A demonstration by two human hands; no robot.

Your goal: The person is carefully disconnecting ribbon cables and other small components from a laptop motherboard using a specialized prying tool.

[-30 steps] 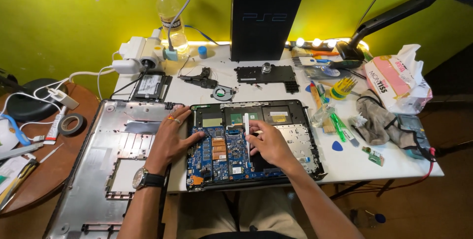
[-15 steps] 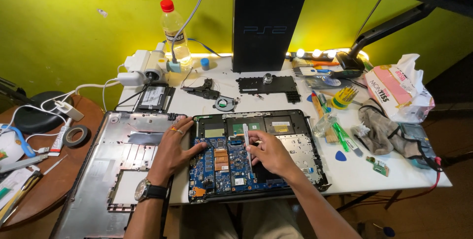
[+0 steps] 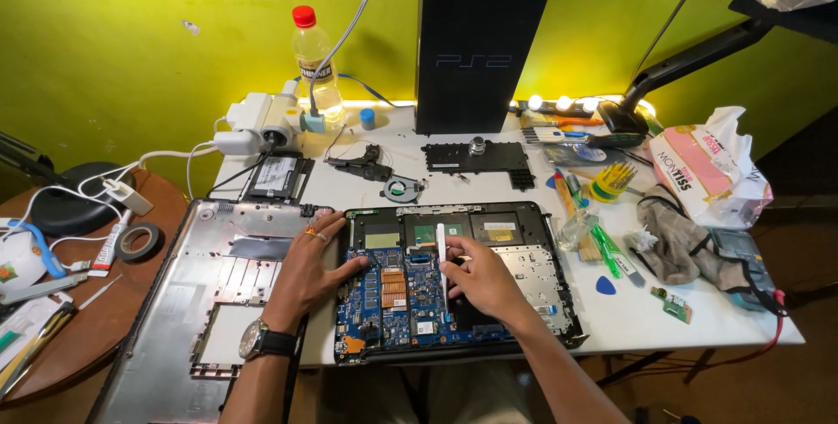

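Now the right hand (image 3: 478, 280) holds a white spudger (image 3: 442, 265) upright.

Silver laptop cover (image 3: 166, 319) cut off bottom-left.

You have one opened black laptop base (image 3: 524, 258), one grey metal bottom cover (image 3: 201, 302) and one white plastic pry stick (image 3: 442, 254). You also have one clear plastic bottle with a red cap (image 3: 312, 62), one tall black console (image 3: 478, 40) and one blue triangular pick (image 3: 606, 285).

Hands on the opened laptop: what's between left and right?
In the head view, the blue circuit board with its copper-coloured patch lies between the left hand and the right hand, which holds a white pry tool.
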